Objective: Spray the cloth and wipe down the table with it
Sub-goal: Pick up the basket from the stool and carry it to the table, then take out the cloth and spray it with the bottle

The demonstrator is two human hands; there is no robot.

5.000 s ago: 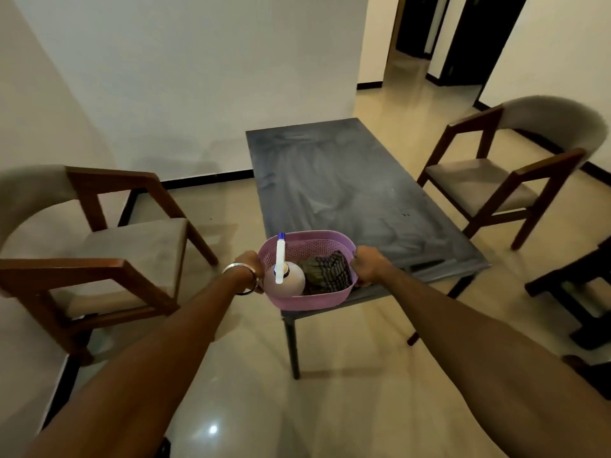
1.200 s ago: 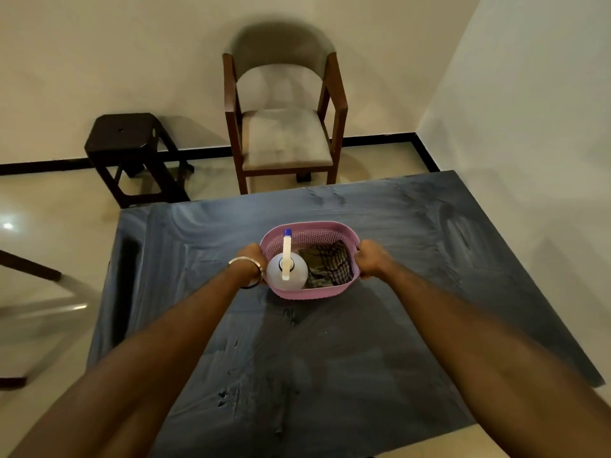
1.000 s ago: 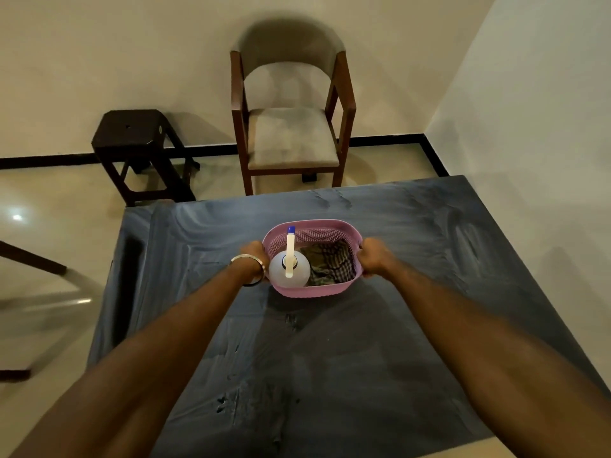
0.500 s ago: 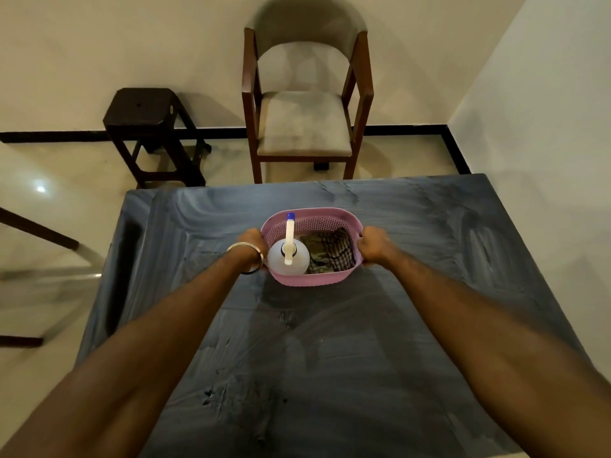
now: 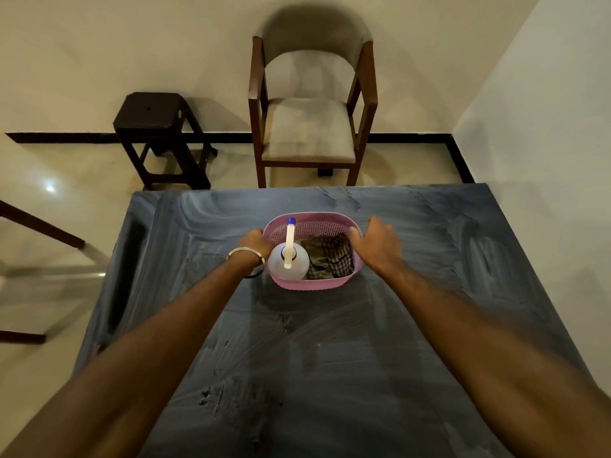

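Note:
A pink plastic basket (image 5: 310, 285) rests on the dark, dusty table (image 5: 330, 342), near its middle. Inside it, on the left, stands a clear spray bottle (image 5: 288, 263) with a white nozzle and blue tip. A dark checked cloth (image 5: 329, 259) lies crumpled in the basket's right half. My left hand (image 5: 254, 242) grips the basket's left rim; a metal bangle circles that wrist. My right hand (image 5: 378, 247) hovers at the right rim with fingers spread, holding nothing.
Beyond the table's far edge a wooden armchair (image 5: 310, 127) with a beige seat stands against the wall. A dark stool (image 5: 158, 127) sits to its left. Another chair's leg (image 5: 39, 226) shows at the left. A wall (image 5: 545, 127) runs close along the right.
The basket was carried to the table and set down near its middle. My right hand has just let go of the right rim and opened; my left hand still holds the left rim.

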